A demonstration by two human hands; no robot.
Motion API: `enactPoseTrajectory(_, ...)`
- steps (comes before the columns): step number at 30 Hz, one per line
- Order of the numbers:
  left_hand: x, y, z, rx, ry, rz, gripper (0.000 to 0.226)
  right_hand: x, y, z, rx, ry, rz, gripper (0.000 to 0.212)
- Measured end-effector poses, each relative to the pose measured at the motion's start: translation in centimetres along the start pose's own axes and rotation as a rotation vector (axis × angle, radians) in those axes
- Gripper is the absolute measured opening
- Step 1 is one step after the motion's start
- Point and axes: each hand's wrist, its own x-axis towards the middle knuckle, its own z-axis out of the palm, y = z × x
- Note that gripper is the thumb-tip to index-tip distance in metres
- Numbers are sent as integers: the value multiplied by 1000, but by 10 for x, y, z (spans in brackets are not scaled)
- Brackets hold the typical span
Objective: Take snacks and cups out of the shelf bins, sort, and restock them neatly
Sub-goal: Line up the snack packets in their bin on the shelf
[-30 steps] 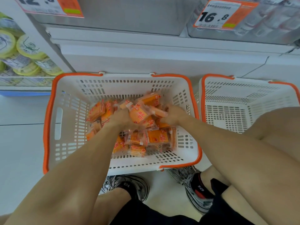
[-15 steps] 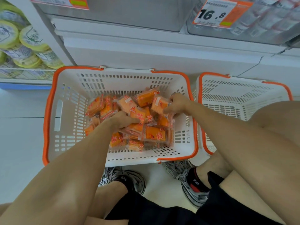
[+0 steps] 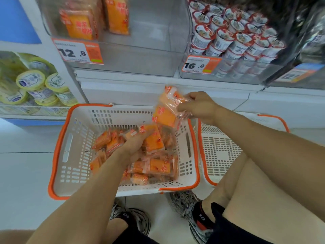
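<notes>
Head view: restocking is under way. The right hand [image 3: 198, 107] pinches two orange packets [image 3: 166, 110] in its fingers, raised above the basket [image 3: 70, 150] rim, below the clear bin [image 3: 140, 50] priced 12.8. The left hand [image 3: 135, 145] lies on the packet pile [image 3: 154, 166] in the basket, fingers reaching among the packets; whether they grip one I cannot tell. Next, probably, lift the packets into that bin, upright beside the two there. A neighbouring bin holds cups [image 3: 233, 32]; a second basket [image 3: 219, 152] looks empty.

Right hand [image 3: 198, 107] holds snack packets [image 3: 167, 110] above basket [image 3: 59, 147]; left hand [image 3: 135, 145] among packets.
</notes>
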Motion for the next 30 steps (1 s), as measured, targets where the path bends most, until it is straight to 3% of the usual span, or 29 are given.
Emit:
enactPoseTrajectory(3,-17,18,12,-205,-58,133,46,-15,6,10,374,-56,64,14)
enactPoseTrajectory(6,-36,37,26,-300,-23,227,43,-29,14,23,435,-125,89,30)
enactPoseTrajectory(9,-42,46,29,-293,98,282,49,-35,10,27,393,-134,48,35)
enactPoseTrajectory(12,-51,58,27,-251,214,313,59,-35,-3,21,268,82,-133,33)
enactPoseTrajectory(14,-60,69,29,-191,217,349,51,-36,-16,16,105,167,-302,28)
enactPoseTrajectory(17,-74,83,33,-112,222,437,30,-50,-32,18,-81,33,-495,45)
enactPoseTrajectory(20,-90,100,30,12,389,557,41,-64,-44,22,-148,-81,-535,69)
enactPoseTrajectory(22,-98,111,26,108,450,622,53,-66,-53,23,-145,-127,-527,68)
enactPoseTrajectory(25,-105,122,27,86,458,673,78,-55,-71,11,98,-201,-419,38)
enactPoseTrajectory(27,-104,128,30,-5,460,661,70,-45,-81,0,133,-236,-343,29)
enactPoseTrajectory(30,-97,140,39,-38,470,661,49,-30,-92,-12,196,-266,-254,52)
